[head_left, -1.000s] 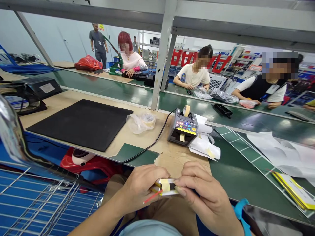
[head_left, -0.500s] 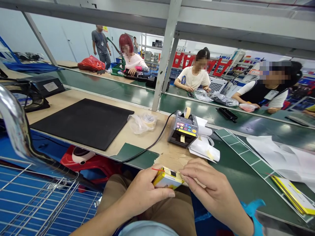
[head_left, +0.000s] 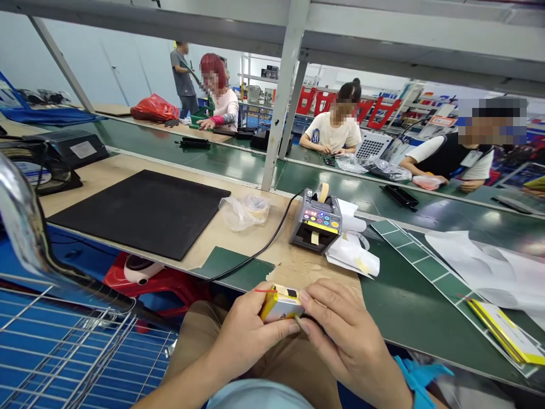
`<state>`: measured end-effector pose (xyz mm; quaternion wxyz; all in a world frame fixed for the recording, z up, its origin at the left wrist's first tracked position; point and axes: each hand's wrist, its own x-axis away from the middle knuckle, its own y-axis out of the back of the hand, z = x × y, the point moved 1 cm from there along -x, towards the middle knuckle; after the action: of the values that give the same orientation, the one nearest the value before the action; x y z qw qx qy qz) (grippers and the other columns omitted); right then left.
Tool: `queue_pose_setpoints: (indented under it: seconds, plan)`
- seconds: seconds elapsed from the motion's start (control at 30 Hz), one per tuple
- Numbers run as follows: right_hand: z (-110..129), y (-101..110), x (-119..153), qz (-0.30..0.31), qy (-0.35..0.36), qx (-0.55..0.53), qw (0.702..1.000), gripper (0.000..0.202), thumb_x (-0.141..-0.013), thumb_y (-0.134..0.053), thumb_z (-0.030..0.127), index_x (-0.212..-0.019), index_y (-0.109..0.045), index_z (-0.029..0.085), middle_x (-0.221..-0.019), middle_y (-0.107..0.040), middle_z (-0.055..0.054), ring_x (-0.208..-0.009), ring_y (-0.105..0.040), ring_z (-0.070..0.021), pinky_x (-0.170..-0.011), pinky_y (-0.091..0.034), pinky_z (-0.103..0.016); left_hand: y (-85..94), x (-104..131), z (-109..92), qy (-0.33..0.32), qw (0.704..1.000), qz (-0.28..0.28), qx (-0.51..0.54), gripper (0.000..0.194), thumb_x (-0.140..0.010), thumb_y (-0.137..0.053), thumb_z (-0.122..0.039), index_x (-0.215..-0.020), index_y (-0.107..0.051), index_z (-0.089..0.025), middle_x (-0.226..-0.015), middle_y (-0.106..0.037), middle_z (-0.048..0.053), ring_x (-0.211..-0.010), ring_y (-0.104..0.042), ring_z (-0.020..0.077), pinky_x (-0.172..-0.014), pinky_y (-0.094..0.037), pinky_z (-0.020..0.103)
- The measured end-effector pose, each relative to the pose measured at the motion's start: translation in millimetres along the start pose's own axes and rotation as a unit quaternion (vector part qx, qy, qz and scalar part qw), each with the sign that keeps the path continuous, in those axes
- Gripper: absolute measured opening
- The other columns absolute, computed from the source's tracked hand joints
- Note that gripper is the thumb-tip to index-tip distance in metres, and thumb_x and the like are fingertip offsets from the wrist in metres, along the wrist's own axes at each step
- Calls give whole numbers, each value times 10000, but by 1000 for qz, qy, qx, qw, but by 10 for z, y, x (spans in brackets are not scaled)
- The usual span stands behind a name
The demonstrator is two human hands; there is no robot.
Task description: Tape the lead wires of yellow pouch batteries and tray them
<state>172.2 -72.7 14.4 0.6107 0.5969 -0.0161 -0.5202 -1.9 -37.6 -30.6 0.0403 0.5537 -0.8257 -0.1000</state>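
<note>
My left hand (head_left: 249,329) is wrapped round the left side of a battery pack (head_left: 284,308), a flat silver pouch block with yellow tape along its edges. A thin red wire sticks out at its upper left, and a black patch shows on its top edge. My right hand (head_left: 340,326) is closed on the pack's right end, with the index finger on the top edge and the thumb below. The fingers cover that end, so any tape under them is hidden. Beyond the hands stands a tape dispenser (head_left: 317,221) with a short strip of tape out of its slot.
On the bench are a black mat (head_left: 142,213), a clear plastic bag (head_left: 247,211), white backing paper (head_left: 353,255) and more yellow-edged battery packs (head_left: 504,332). A wire cart (head_left: 85,341) stands at left. A post (head_left: 285,96) rises ahead; co-workers sit across the line.
My right hand has moved left and closed over the pack's right end, where it earlier pinched pale tape at the corner. A black part now lies on the far line near a co-worker.
</note>
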Motion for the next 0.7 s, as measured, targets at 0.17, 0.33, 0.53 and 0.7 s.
queue_pose_setpoints:
  seconds: [0.17, 0.33, 0.53, 0.7]
  plan:
    - [-172, 23, 0, 13, -173, -233, 957, 170, -891, -529, 208, -985, -670, 203, -973, -644, -68, -943, -564, -196, -846, -461, -363, 44, -64, 92, -85, 992, 18, -91, 211, -722, -737, -271, -882, -632, -181, -842, -660, 0, -773, -589, 165, -707, -431, 222]
    - [-254, -78, 55, -70, -426, -490, 757, 297, -870, -543, 447, -974, -662, 196, -894, -603, -48, -842, -555, -155, -765, -478, -292, 88, -93, 103, -99, 991, 6, -86, 247, -727, -739, -246, -937, -622, -189, -906, -674, 13, -797, -613, 168, -739, -456, 230]
    - [-96, -200, 20, 4, -405, -548, 732, 269, -815, -641, 414, -955, -658, 185, -817, -579, -13, -705, -497, -96, -656, -412, -219, 76, -90, 19, -121, 986, 32, -112, 177, -764, -703, -236, -913, -620, -191, -888, -681, 15, -791, -617, 168, -728, -458, 234]
    - [-85, -240, 44, -4, -410, -598, 689, 252, -768, -698, 379, -888, -660, 161, -731, -592, -10, -669, -532, -101, -651, -430, -235, 65, -57, 1, -180, 972, 48, -145, 117, -801, -662, -211, -891, -591, -193, -870, -673, 15, -770, -595, 162, -720, -428, 240]
